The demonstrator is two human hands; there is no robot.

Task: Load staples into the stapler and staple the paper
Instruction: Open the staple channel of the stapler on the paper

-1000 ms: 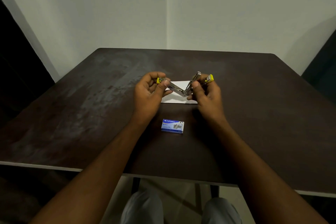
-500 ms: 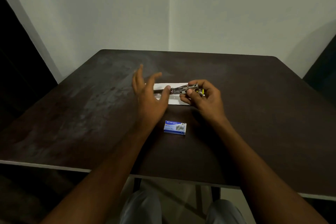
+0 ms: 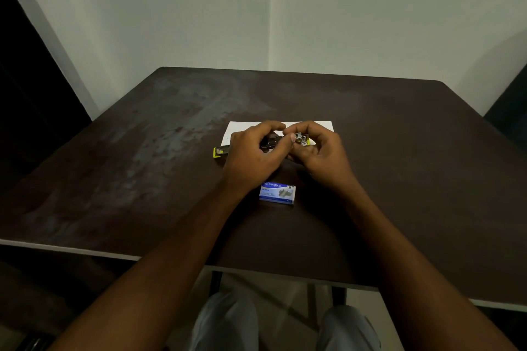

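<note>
A metal stapler (image 3: 221,151) with yellow ends lies spread out flat along the near edge of a white paper (image 3: 241,126). My left hand (image 3: 252,152) covers its middle and grips it; only the yellow left tip sticks out past my knuckles. My right hand (image 3: 320,151) pinches the stapler's right end, where metal and a yellow tip show between thumb and fingers. A small blue staple box (image 3: 277,192) lies shut on the table just in front of both hands. Whether staples sit in the stapler is hidden.
The dark brown table (image 3: 142,157) stands in a corner, with white walls behind it. Its near edge runs just above my knees. Dark furniture borders the left and right sides.
The stapler was held up in a V over the paper; now it lies flat along the table. My left hand let go, spread open, then came back down onto the stapler.
</note>
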